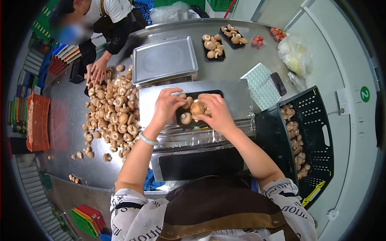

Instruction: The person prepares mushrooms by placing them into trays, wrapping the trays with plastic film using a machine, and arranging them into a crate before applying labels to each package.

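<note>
A black tray with several brown mushrooms lies on a metal plate in front of me. My left hand is at the tray's left side, its fingers bent together against a mushroom. From the right, my right hand curls its fingers around a mushroom in the tray. Another mushroom sits at the tray's lower left. Just below the tray is a wrapping machine with clear film.
Loose mushrooms are heaped at left, where a co-worker's hands touch them. A scale stands ahead. Beyond are two filled trays. At right, a dark crate holds packed mushrooms.
</note>
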The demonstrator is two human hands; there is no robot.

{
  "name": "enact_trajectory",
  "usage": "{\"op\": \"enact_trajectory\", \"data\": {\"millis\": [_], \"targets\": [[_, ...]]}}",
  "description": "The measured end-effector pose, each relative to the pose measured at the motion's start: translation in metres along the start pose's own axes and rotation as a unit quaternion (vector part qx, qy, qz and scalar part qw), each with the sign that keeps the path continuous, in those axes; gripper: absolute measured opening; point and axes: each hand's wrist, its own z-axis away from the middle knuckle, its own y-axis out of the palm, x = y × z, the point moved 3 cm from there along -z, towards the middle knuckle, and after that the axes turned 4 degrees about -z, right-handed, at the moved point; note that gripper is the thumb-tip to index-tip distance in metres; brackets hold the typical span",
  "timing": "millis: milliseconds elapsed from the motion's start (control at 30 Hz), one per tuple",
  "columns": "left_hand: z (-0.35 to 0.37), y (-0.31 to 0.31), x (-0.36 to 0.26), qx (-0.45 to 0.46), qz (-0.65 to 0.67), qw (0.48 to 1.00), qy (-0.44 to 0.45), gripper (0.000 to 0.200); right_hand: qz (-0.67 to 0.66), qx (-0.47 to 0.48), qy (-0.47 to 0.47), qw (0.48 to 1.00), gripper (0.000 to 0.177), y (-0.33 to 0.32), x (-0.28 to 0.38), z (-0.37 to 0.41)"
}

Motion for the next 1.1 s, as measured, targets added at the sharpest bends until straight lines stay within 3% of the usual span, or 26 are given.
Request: {"op": "enact_trajectory", "data": {"millis": [67,133,200,267,300,333,400,533,633,733,900,1100], "targets": [[0.014,-0.019,-0.006,-0.025,0.041,0.997,-0.052,0.013,-0.01,-0.026,0.019,0.999,0.044,-0.017,-0.007,0.008],[0.045,-0.045,-0.017,-0.013,0.113,0.974,-0.193,0.011,-0.005,-0.029,0.05,0.998,0.037,-0.031,-0.024,0.031],[0.094,-0.061,-0.014,0.114,0.137,0.934,-0.311,0.022,-0.02,-0.024,0.091,0.995,0.035,-0.047,-0.036,0.053],[0.13,-0.066,-0.022,0.264,0.178,0.892,-0.321,0.026,-0.033,-0.018,0.124,0.992,0.033,-0.055,-0.044,0.066],[0.14,-0.065,-0.025,0.269,0.071,0.895,-0.35,0.026,-0.041,-0.015,0.143,0.989,0.033,-0.054,-0.043,0.074],[0.134,-0.065,-0.033,0.231,-0.045,0.909,-0.344,0.021,-0.043,-0.02,0.131,0.99,0.032,-0.051,-0.036,0.074],[0.114,-0.054,-0.038,0.046,0.002,0.965,-0.26,0.016,-0.044,-0.032,0.093,0.994,0.032,-0.041,-0.021,0.049],[0.042,-0.024,-0.038,-0.051,-0.058,0.993,-0.087,0.023,-0.035,-0.027,-0.001,0.999,0.035,-0.008,0.0,0.004],[0.008,-0.006,-0.028,-0.049,-0.142,0.989,0.004,0.023,0.02,0.014,0.003,1.0,0.04,0.014,0.001,-0.013],[-0.005,0.005,-0.018,0.041,-0.175,0.983,0.02,0.02,0.063,0.027,-0.011,0.998,0.043,0.028,0.0,-0.024],[-0.012,0.012,-0.019,0.069,-0.221,0.97,0.069,0.011,0.081,0.017,-0.011,0.997,0.032,0.045,-0.01,-0.026],[0.002,0.003,-0.035,0.04,-0.226,0.973,0.035,0.008,0.079,0.006,-0.011,0.997,0.032,0.044,-0.009,-0.024]]}}
